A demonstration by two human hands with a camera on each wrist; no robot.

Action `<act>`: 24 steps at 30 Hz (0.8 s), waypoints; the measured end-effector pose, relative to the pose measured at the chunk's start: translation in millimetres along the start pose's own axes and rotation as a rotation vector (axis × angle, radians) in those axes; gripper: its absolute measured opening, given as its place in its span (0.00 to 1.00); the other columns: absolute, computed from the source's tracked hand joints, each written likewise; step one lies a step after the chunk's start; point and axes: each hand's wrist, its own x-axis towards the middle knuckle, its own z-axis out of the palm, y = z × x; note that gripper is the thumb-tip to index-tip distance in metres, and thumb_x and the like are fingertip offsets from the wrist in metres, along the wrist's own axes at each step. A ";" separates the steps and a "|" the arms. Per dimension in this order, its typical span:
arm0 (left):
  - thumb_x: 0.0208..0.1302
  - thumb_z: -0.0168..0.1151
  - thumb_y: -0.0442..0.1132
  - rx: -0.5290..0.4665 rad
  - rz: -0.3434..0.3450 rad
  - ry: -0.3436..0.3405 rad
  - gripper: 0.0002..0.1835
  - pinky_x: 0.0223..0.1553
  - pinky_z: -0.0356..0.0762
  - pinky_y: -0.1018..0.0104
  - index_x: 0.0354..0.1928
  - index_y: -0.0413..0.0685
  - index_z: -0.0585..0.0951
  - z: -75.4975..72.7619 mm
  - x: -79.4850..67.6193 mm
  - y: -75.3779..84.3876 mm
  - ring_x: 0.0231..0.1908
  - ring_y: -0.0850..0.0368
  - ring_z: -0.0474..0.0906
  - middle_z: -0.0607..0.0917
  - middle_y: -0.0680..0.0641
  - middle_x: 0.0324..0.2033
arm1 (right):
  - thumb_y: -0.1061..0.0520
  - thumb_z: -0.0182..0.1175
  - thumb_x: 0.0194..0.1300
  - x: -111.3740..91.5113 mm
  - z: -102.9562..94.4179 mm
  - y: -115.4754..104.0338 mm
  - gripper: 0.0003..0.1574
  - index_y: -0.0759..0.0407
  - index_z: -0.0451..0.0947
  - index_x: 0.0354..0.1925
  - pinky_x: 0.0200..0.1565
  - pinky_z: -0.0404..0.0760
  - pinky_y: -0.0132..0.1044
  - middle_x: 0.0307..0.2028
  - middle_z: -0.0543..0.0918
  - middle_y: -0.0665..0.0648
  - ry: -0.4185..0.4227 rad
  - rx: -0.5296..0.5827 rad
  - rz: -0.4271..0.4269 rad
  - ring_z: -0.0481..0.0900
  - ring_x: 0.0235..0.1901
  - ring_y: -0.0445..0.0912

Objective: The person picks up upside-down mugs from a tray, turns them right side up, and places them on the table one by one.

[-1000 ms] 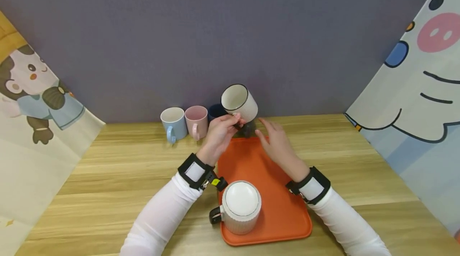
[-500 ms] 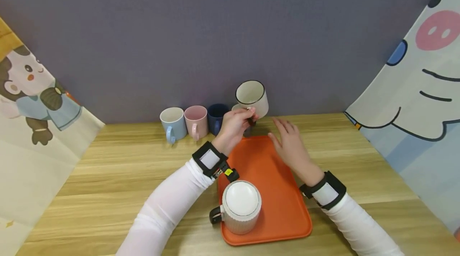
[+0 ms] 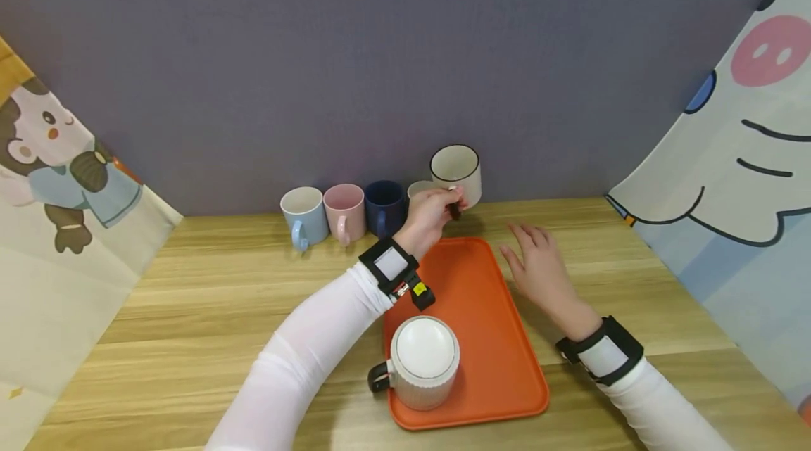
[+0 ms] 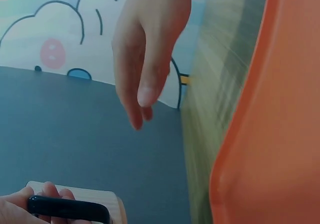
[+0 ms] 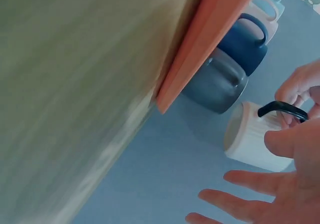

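A white mug with a dark rim and a black handle is held upright by my left hand, whose fingers grip the handle. It hangs at the right end of a row of mugs, just above the table by the back wall. My right hand hovers to the right of the tray with fingers spread and holds nothing. In the right wrist view the white mug appears beyond my right fingers, apart from them.
Along the wall stand a light blue mug, a pink mug, a navy mug and a grey mug, partly hidden in the head view. An orange tray carries an upside-down white ribbed mug with a black handle.
My left hand has carried the white mug to the right, past the grey mug, and turned it more upright. My right hand has drawn away to the right and toward me.
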 end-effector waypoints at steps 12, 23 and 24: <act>0.59 0.62 0.29 0.085 -0.011 0.065 0.09 0.31 0.74 0.70 0.21 0.41 0.79 17.3 14.9 -17.3 0.22 0.60 0.77 0.80 0.51 0.18 | 0.57 0.59 0.66 -17.1 -20.2 14.4 0.28 0.72 0.69 0.59 0.56 0.63 0.68 0.53 0.72 0.80 0.011 -0.032 0.040 0.64 0.55 0.76; 0.57 0.65 0.30 0.164 -0.047 0.151 0.03 0.42 0.79 0.62 0.31 0.36 0.84 24.8 26.0 -33.9 0.26 0.57 0.80 0.87 0.44 0.29 | 0.58 0.60 0.64 -23.1 -25.6 27.2 0.29 0.74 0.68 0.59 0.56 0.62 0.66 0.51 0.72 0.82 0.024 -0.065 0.040 0.64 0.54 0.76; 0.57 0.65 0.29 0.156 -0.056 0.150 0.03 0.44 0.80 0.59 0.32 0.35 0.84 26.0 27.0 -35.7 0.26 0.56 0.80 0.87 0.43 0.31 | 0.58 0.59 0.65 -23.7 -26.4 27.6 0.29 0.74 0.68 0.59 0.56 0.63 0.67 0.52 0.72 0.82 0.017 -0.063 0.048 0.64 0.54 0.76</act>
